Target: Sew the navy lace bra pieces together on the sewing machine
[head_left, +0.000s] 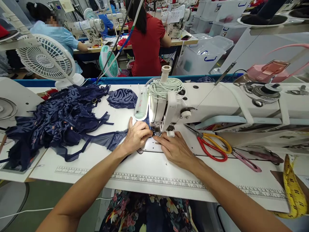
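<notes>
Both hands press flat, fingers together, on a strip of sheer navy lace fabric (115, 139) at the needle of a white industrial sewing machine (169, 106): left hand (137, 135) on the cloth, right hand (175, 149) just beside the presser foot. Left of them a heap of navy lace garments (58, 122) covers the white worktop (154, 170); red-and-yellow-handled scissors (212, 146) lie to the right.

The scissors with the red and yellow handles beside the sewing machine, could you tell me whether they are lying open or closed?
Closed. The scissors lie flat on the table, blades together pointing toward the machine.
</notes>
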Available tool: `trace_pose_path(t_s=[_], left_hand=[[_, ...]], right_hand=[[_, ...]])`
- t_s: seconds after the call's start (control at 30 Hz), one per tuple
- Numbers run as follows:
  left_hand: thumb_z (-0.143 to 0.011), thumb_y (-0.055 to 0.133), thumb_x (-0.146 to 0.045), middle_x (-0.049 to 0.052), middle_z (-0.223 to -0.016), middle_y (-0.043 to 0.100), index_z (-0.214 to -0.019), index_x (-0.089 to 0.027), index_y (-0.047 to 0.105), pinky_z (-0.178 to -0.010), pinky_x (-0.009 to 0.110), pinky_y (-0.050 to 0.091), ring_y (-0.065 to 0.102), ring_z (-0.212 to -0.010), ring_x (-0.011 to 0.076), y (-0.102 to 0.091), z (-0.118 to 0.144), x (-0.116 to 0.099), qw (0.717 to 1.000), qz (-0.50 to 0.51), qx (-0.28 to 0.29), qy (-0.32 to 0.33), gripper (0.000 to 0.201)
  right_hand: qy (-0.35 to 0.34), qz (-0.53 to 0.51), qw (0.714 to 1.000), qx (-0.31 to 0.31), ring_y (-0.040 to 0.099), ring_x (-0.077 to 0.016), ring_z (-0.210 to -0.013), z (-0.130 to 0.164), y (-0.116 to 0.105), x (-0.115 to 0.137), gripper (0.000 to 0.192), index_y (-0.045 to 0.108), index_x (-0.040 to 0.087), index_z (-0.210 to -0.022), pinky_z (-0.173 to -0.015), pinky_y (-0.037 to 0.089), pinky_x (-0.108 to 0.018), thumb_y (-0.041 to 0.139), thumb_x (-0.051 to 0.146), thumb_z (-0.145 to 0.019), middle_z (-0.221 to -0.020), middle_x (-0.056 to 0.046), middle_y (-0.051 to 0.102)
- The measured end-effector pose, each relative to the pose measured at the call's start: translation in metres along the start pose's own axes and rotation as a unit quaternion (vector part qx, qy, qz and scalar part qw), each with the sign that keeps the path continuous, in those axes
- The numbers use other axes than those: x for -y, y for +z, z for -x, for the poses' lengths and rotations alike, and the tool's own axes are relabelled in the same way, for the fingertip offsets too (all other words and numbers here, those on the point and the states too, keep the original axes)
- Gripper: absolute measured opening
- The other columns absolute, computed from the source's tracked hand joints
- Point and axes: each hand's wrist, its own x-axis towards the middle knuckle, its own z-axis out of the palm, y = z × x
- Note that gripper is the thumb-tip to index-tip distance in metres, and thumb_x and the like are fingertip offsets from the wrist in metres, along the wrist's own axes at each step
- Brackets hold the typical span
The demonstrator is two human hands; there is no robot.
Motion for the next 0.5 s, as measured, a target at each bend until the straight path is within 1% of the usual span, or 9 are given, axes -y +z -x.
trace_pose_path(t_s=[0.13, 0.33, 0.5], left_hand=[[-0.094, 0.054, -0.023, 0.0, -0.085, 0.062, -0.088, -0.024, 0.069, -0.112, 0.06, 0.013, 0.052, -0.091, 0.0188, 0.0014, -0.0013, 0.0022, 1.0, 0.009, 0.008, -0.013, 0.016], [-0.094, 0.054, -0.027, 0.002, -0.091, 0.062, -0.087, -0.023, 0.066, -0.109, 0.059, 0.021, 0.049, -0.097, 0.0229, 0.004, -0.0021, 0.0025, 0.997, 0.028, 0.026, -0.065, 0.015], [-0.094, 0.052, -0.027, 0.001, -0.092, 0.062, -0.087, -0.023, 0.065, -0.11, 0.059, 0.02, 0.049, -0.099, 0.0229, 0.0062, -0.0013, 0.0038, 0.997, 0.03, 0.024, -0.069, 0.016]], right_hand=[[0.004, -0.014, 1.0, 0.0, 0.051, -0.0212, -0.081, -0.0001, -0.0002, -0.0017, 0.042, 0.06, 0.017, -0.127, -0.08, 0.033, -0.037, 0.035, 0.01, -0.095, -0.089, -0.008, 0.062], [0.017, -0.046, 0.999, 0.014, 0.05, -0.0206, -0.081, 0.0001, 0.0011, -0.0052, 0.044, 0.06, 0.019, -0.129, -0.079, 0.033, -0.036, 0.035, 0.011, -0.094, -0.087, -0.007, 0.06], [0.024, -0.056, 0.998, 0.023, 0.049, -0.0204, -0.082, 0.001, 0.0025, -0.0059, 0.045, 0.059, 0.018, -0.13, -0.079, 0.033, -0.036, 0.033, 0.01, -0.093, -0.086, -0.006, 0.06]])
